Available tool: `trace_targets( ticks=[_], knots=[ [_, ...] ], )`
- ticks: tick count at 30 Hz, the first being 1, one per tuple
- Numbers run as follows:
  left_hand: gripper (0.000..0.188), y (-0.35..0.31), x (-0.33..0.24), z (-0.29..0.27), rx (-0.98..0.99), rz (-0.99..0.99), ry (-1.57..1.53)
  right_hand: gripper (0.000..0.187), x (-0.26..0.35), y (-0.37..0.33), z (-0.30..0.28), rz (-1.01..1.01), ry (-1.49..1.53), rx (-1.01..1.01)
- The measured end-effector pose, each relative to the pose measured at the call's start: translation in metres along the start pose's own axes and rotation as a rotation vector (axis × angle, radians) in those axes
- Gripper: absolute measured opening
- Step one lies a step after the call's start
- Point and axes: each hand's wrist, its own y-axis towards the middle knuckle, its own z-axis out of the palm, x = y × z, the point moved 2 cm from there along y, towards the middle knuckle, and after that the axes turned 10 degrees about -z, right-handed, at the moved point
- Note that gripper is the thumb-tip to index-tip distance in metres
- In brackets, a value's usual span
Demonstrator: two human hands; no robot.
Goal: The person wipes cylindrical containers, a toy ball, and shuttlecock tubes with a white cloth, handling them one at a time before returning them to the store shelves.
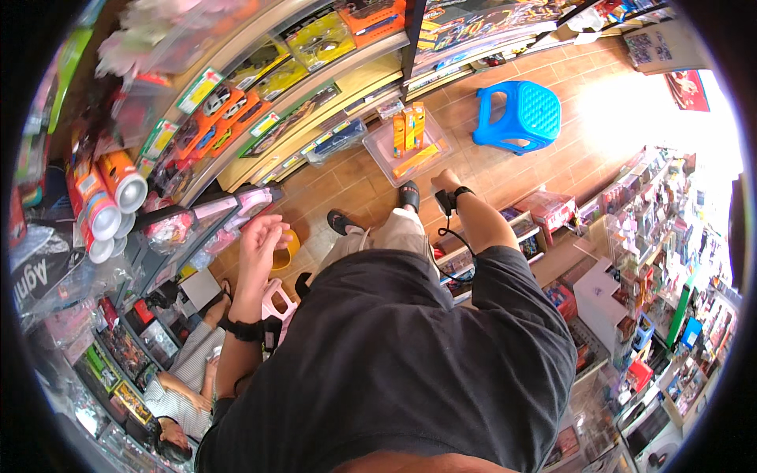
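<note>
My left hand is raised beside a shelf end, its fingers loosely bent and apart, holding nothing. My right hand hangs out over the tiled floor with its fingers curled in; I see nothing in it. Nearest to it, on the floor, is a clear plastic bin. Several narrow orange-and-yellow boxes stand upright at its far side, and another such box lies tilted in front of them. Both wrists carry black straps, and a cable runs from the right one.
A blue plastic stool stands beyond my right hand. Shelves with toy cars rise on the left, near metal-ended tubes. Behind my left arm are a pink stool and a seated person. Crowded displays fill the right.
</note>
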Motion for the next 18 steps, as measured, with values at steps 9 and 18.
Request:
trace_targets(
  ticks=[9,18],
  knots=[
    [0.021,0.024,-0.028,0.087,-0.122,-0.174,-0.017,0.050,-0.055,0.218,-0.004,-0.190,-0.224,-0.110],
    [0.017,0.026,0.004,0.120,-0.295,-0.397,-0.093,0.067,0.055,0.285,-0.037,-0.391,-0.527,-0.136]
  ],
)
